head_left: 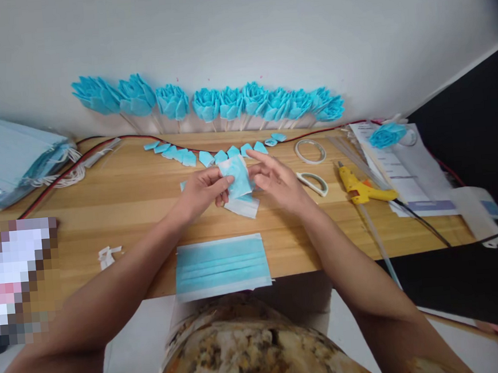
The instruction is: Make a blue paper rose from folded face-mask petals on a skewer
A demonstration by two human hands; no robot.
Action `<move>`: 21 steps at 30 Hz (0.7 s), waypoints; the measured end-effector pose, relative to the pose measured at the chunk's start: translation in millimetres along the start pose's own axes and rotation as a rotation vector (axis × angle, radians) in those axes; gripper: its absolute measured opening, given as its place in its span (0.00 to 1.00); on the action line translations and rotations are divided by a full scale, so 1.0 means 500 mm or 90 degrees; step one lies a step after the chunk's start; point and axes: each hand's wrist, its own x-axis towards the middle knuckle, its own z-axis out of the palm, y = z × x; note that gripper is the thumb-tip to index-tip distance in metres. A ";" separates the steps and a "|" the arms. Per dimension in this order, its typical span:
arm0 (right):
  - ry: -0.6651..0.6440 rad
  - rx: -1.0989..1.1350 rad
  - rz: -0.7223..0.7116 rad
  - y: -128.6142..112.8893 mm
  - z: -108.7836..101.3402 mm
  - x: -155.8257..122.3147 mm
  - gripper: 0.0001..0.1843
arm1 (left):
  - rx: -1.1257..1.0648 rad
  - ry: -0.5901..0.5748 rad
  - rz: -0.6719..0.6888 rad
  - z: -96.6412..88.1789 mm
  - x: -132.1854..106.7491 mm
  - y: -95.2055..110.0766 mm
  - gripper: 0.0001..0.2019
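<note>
My left hand (206, 188) pinches a small light-blue piece of mask fabric (236, 176), thumb in front, above the middle of the table. Beside the piece's right edge is my right hand (278, 179), its fingers apart and the index finger stretched out. Whether its fingertips touch the fabric is hard to tell. Below the hands lies another cut mask piece (244, 207), partly covered. Nearer the front edge, a whole pleated blue face mask (223, 264) lies flat. Behind the hands runs a row of small cut blue petals (206, 158).
Blue fabric flowers (229, 103) on sticks lean along the wall. A bag of masks (14, 159) is at left, above white scraps (108, 256). A tape roll (309, 143), white-handled scissors (318, 184), a yellow glue gun (363, 189) and papers (420, 167) lie at right.
</note>
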 end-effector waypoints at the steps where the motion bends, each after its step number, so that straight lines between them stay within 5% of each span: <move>1: -0.013 0.023 0.005 0.001 0.005 0.001 0.44 | 0.019 -0.008 0.003 0.001 -0.001 -0.001 0.19; 5: 0.006 0.041 0.019 0.005 0.001 0.005 0.41 | 0.043 -0.023 0.025 0.001 -0.003 0.001 0.19; 10: 0.166 -0.056 0.036 0.002 -0.054 0.009 0.35 | -0.059 0.144 0.058 -0.022 0.010 0.017 0.16; 15: 0.118 -0.275 0.066 0.015 -0.075 0.008 0.26 | -0.094 0.293 0.072 -0.059 0.032 0.017 0.04; 18: 0.097 -0.463 0.042 0.021 -0.064 0.007 0.23 | -0.081 0.316 0.077 -0.076 0.038 0.016 0.03; 21: 0.129 -0.493 -0.013 0.025 -0.055 0.008 0.23 | -0.025 0.315 0.074 -0.088 0.040 0.016 0.04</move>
